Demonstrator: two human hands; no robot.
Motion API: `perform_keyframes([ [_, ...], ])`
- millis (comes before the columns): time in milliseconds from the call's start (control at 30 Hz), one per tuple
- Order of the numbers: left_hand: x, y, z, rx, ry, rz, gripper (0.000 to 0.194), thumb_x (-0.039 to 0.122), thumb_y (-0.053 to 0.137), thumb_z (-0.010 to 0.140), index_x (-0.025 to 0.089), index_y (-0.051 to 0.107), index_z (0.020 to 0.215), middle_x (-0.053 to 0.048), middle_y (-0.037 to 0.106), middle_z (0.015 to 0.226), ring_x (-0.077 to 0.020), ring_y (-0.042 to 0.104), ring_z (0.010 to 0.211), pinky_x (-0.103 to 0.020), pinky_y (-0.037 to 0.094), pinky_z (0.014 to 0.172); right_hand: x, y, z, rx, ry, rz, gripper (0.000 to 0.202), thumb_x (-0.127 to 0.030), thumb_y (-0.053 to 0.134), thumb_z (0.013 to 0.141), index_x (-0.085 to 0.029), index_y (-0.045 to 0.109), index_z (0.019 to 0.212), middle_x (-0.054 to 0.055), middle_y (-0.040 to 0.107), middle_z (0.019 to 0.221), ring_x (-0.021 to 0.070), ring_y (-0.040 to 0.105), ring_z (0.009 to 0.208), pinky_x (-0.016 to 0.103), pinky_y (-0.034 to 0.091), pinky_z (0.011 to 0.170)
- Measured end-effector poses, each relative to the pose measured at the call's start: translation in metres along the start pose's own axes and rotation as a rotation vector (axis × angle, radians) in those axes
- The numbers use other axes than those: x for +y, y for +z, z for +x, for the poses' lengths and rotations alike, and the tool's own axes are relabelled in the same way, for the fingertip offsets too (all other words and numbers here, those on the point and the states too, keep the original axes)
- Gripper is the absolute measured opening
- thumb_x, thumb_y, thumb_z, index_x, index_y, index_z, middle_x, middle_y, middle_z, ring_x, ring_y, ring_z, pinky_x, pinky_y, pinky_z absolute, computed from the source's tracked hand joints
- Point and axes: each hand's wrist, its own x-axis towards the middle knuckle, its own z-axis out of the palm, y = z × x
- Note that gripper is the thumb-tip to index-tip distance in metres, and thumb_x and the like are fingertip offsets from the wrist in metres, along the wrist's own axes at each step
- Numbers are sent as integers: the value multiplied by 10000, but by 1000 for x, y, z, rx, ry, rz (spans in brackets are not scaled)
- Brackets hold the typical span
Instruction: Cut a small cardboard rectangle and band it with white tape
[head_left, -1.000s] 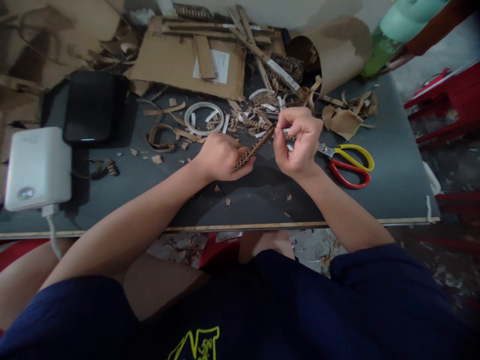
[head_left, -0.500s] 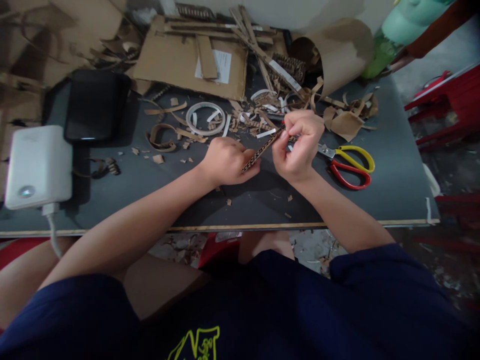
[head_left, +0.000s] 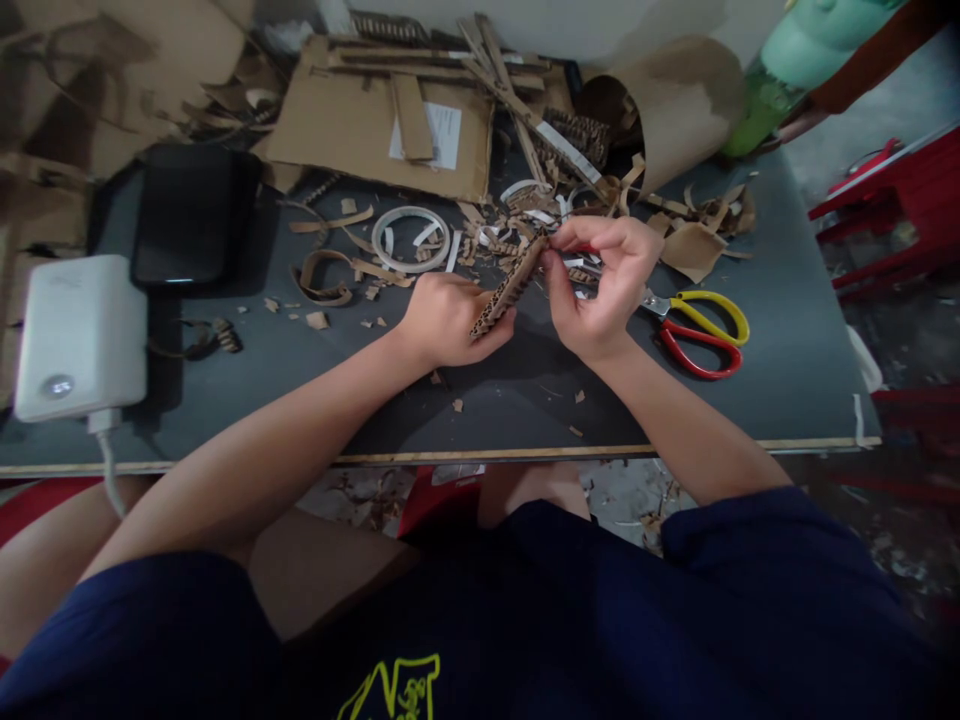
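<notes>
One corrugated cardboard strip (head_left: 516, 284) is slanting above the middle of the table (head_left: 787, 390). The left hand (head_left: 454, 318) is grasping its near left end; the right hand (head_left: 606, 280) is pinching its far right end. Compared with half a second ago, the strip is showing more of its broad side.

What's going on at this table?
A person holds a corrugated cardboard strip in two bare hands: the left hand grips its near end, and the right hand pinches its far end. Scissors with yellow and red handles lie beside the right hand on the dark table, with cardboard scraps scattered about.
</notes>
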Motion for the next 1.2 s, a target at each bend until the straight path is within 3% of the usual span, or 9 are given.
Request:
perform_keyframes([
  [67, -1, 0, 0, -9, 1, -9, 443, 422, 365, 930, 201, 523, 581, -17, 446, 472, -161, 453, 458, -309, 270, 498, -2, 1, 2, 100, -141, -69, 246, -410, 552, 968, -315, 354, 1079, 16, 613, 975, 200, 619, 935, 487, 570, 827],
  [167, -2, 0, 0, -43, -19, -38, 433, 432, 377, 927, 199, 511, 587, -18, 454, 485, -162, 453, 463, -311, 290, 514, -6, 1, 6, 112, -260, -81, 243, -337, 546, 973, -331, 352, 1119, 7, 633, 944, 179, 626, 863, 405, 590, 739],
  [300, -3, 0, 0, -74, -27, -27, 427, 434, 372, 924, 197, 513, 597, -19, 447, 488, -167, 457, 469, -309, 303, 519, -7, 0, 9, 95, -258, -55, 234, -405, 552, 976, -332, 377, 1113, -6, 603, 967, 169, 642, 860, 406, 603, 728],
  [600, -9, 3, -2, -163, -22, -13, 407, 450, 407, 916, 191, 595, 665, -30, 482, 537, -185, 479, 527, -322, 374, 606, -12, -1, 14, 52, -308, -10, 220, -356, 540, 992, -302, 389, 1142, -14, 592, 908, 121, 635, 801, 304, 606, 718],
  [833, -19, -1, 1, -204, 39, -54, 434, 471, 399, 909, 213, 484, 571, -12, 377, 483, -166, 365, 475, -328, 247, 538, 5, -7, 10, -121, -81, 24, 263, -533, 477, 997, -305, 416, 1112, -14, 593, 973, 153, 657, 905, 443, 599, 871],
  [967, -17, 0, 1, -179, -1, -18, 450, 476, 396, 918, 201, 535, 591, -21, 400, 486, -173, 398, 482, -330, 261, 541, 5, -7, 7, -144, -61, 7, 237, -514, 435, 1017, -291, 434, 1095, 16, 596, 1062, 168, 640, 981, 474, 567, 948],
  [1200, -1, 5, -2, 23, -13, 13, 413, 427, 419, 906, 184, 546, 597, -2, 385, 461, -155, 429, 459, -302, 271, 518, -15, 0, 9, 9, -293, -156, 61, -286, 355, 1030, -286, 387, 1082, 20, 555, 997, 172, 628, 918, 403, 558, 784],
])
